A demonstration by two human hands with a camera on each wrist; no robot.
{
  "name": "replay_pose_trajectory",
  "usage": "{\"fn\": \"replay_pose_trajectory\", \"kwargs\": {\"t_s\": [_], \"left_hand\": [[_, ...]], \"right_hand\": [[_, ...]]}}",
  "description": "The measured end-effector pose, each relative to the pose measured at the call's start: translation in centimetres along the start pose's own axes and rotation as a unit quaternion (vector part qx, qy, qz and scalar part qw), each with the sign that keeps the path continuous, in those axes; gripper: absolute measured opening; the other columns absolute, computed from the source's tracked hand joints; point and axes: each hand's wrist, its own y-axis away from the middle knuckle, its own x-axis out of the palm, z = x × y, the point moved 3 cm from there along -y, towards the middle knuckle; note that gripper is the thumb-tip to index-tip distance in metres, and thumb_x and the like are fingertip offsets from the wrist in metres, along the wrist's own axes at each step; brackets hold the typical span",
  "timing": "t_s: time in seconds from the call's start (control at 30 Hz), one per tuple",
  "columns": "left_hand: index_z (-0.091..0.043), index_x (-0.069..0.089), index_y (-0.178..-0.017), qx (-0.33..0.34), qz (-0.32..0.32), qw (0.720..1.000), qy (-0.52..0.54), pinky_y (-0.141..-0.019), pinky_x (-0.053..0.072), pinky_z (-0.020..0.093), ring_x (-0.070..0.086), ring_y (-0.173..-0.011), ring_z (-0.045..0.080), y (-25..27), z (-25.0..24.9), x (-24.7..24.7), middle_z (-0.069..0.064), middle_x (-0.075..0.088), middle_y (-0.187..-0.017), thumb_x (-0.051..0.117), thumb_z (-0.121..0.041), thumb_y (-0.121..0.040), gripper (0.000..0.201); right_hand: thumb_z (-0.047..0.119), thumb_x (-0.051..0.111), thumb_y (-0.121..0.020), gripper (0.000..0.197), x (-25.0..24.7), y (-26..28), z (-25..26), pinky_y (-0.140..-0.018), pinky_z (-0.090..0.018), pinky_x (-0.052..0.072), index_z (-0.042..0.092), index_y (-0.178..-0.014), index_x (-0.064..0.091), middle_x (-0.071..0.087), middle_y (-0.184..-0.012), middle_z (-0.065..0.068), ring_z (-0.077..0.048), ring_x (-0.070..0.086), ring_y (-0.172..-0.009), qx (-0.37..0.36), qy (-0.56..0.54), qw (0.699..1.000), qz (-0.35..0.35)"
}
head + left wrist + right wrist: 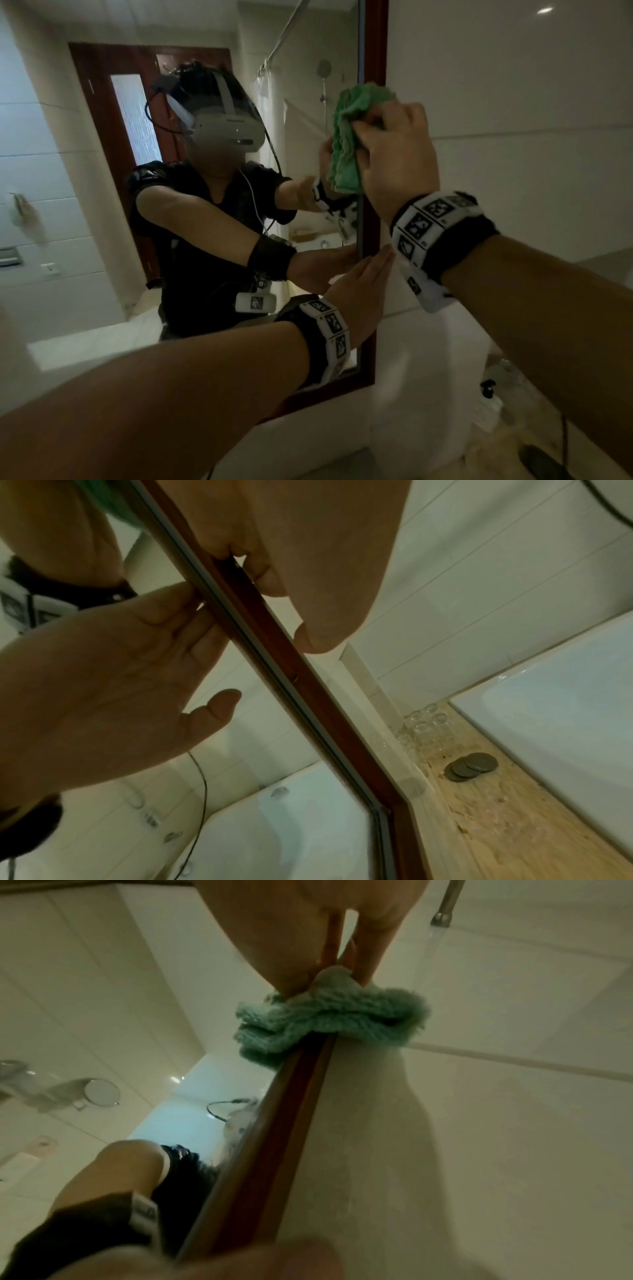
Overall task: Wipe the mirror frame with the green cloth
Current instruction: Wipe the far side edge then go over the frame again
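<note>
The mirror's dark red-brown wooden frame runs up the right side of the glass. My right hand grips the bunched green cloth and presses it against that right upright, about halfway up. In the right wrist view the cloth wraps over the frame's edge, pinched by my right hand. Lower down, my left hand lies flat with straight fingers on the same upright. The left wrist view shows the left hand touching the frame, its reflection beside it.
White wall tiles adjoin the frame on the right. Below are a white basin and a beige counter with coins and clear glasses. The mirror reflects a person wearing a headset, a door and a shower.
</note>
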Motion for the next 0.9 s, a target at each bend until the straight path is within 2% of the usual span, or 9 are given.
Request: {"fn": "replay_pose_trajectory", "kwargs": {"t_s": [0.13, 0.33, 0.47, 0.6, 0.7, 0.77, 0.8, 0.83, 0.9], "left_hand": [[0.012, 0.015, -0.145, -0.003, -0.031, 0.999, 0.028, -0.116, 0.002, 0.046, 0.0, -0.142, 0.043, -0.2, -0.2, 1.0, 0.027, 0.006, -0.154, 0.031, -0.019, -0.102, 0.055], [-0.004, 0.037, -0.141, -0.035, -0.008, 0.989, 0.145, -0.111, 0.028, 0.044, 0.034, -0.131, 0.034, -0.8, -1.2, 3.4, 0.016, 0.036, -0.145, 0.032, -0.015, -0.1, 0.042], [0.001, 0.049, -0.132, -0.05, -0.034, 0.983, 0.172, -0.101, 0.039, 0.037, 0.05, -0.12, 0.034, 0.1, -2.5, 3.7, 0.019, 0.048, -0.136, 0.049, -0.012, -0.091, 0.044], [0.008, 0.015, -0.146, 0.005, -0.007, 0.998, 0.059, -0.116, 0.009, 0.042, 0.004, -0.143, 0.038, 0.4, -3.0, 4.3, 0.022, 0.007, -0.156, 0.026, -0.014, -0.102, 0.051], [0.009, 0.008, -0.147, 0.022, 0.003, 0.999, 0.036, -0.117, 0.003, 0.041, 0.0, -0.143, 0.037, 0.4, -3.2, 4.4, 0.021, 0.005, -0.156, 0.027, -0.017, -0.103, 0.054], [0.007, 0.011, -0.148, 0.021, 0.017, 0.999, 0.038, -0.117, 0.002, 0.04, 0.002, -0.143, 0.036, 0.4, -3.1, 4.4, 0.019, 0.009, -0.156, 0.028, -0.02, -0.103, 0.055], [0.006, 0.016, -0.147, 0.016, 0.009, 0.999, 0.046, -0.117, 0.007, 0.041, 0.009, -0.143, 0.036, 0.4, -3.0, 4.7, 0.019, 0.014, -0.155, 0.031, -0.019, -0.102, 0.054], [0.007, 0.025, -0.144, 0.021, -0.01, 0.998, 0.063, -0.114, 0.019, 0.042, 0.023, -0.139, 0.038, 0.5, -2.9, 4.6, 0.021, 0.025, -0.151, 0.038, -0.016, -0.099, 0.052], [0.01, 0.06, -0.116, 0.049, -0.036, 0.99, 0.13, -0.081, 0.052, 0.04, 0.062, -0.101, 0.039, 1.1, -3.0, 4.5, 0.026, 0.06, -0.116, 0.061, -0.005, -0.08, 0.04]], "right_hand": [[0.017, 0.056, -0.091, 0.026, 0.6, 3.7, 0.1, -0.083, -0.03, 0.047, 0.013, -0.114, 0.069, 0.063, -0.118, -0.006, -0.035, 0.052, -0.109, -0.019, -0.001, 0.999, -0.043], [0.013, 0.069, -0.081, 0.023, 3.5, 11.6, -0.3, -0.07, -0.035, 0.057, 0.013, -0.103, 0.072, 0.066, -0.111, -0.006, -0.028, 0.034, -0.104, 0.002, -0.047, 0.998, 0.034], [0.012, 0.079, -0.073, 0.026, 4.0, 13.5, -0.1, -0.066, -0.035, 0.058, 0.011, -0.098, 0.074, 0.067, -0.105, -0.008, -0.027, 0.035, -0.104, -0.018, -0.045, 0.997, 0.06], [0.019, 0.064, -0.087, 0.02, 2.2, 9.3, 0.0, -0.076, -0.039, 0.056, 0.013, -0.104, 0.072, 0.065, -0.113, -0.007, -0.028, 0.039, -0.112, -0.009, -0.053, 0.997, 0.056], [0.019, 0.06, -0.089, 0.021, 1.7, 7.0, 0.4, -0.076, -0.029, 0.05, 0.014, -0.105, 0.073, 0.065, -0.117, -0.005, -0.031, 0.051, -0.114, -0.013, -0.012, 1.0, 0.01], [0.024, 0.059, -0.089, 0.022, 2.4, 8.0, 0.0, -0.081, -0.015, 0.043, 0.019, -0.106, 0.071, 0.062, -0.119, -0.003, -0.009, 0.043, -0.119, -0.011, -0.016, 1.0, 0.019], [0.024, 0.061, -0.088, 0.019, 2.8, 9.0, -0.1, -0.08, -0.012, 0.043, 0.019, -0.103, 0.072, 0.063, -0.117, -0.003, -0.001, 0.038, -0.114, 0.0, -0.035, 0.999, 0.028], [0.021, 0.067, -0.084, 0.016, 3.1, 10.3, -0.2, -0.076, -0.016, 0.048, 0.017, -0.098, 0.074, 0.066, -0.111, -0.004, -0.007, 0.036, -0.109, 0.009, -0.048, 0.998, 0.036], [0.016, 0.077, -0.075, 0.014, 3.9, 13.4, -0.2, -0.066, -0.028, 0.054, 0.012, -0.089, 0.077, 0.069, -0.102, -0.006, -0.021, 0.034, -0.103, -0.004, -0.042, 0.998, 0.053]]}}
